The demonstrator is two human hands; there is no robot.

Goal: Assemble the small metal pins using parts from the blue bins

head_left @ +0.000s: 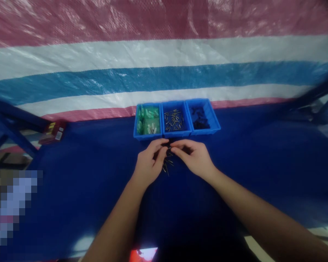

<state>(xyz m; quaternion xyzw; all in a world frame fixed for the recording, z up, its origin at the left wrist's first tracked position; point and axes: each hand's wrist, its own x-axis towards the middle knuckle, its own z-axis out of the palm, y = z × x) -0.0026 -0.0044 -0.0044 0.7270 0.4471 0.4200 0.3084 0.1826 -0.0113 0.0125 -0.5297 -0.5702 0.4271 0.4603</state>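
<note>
My left hand (149, 163) and my right hand (193, 157) meet over a blue cloth-covered table (84, 174), just in front of three small blue bins. Both hands have their fingers pinched together around a small dark part (168, 148) held between them. A few loose metal pins (167, 165) lie on the cloth under the hands. The left bin (148, 122) holds green and white pieces, the middle bin (175, 120) thin metal pins, the right bin (201, 117) small black parts.
A red box (54, 131) lies at the table's far left edge. A striped red, white and blue tarpaulin (164, 58) hangs behind the bins. Blue metal frame bars (314, 96) stand at both sides. A blurred patch sits at lower left.
</note>
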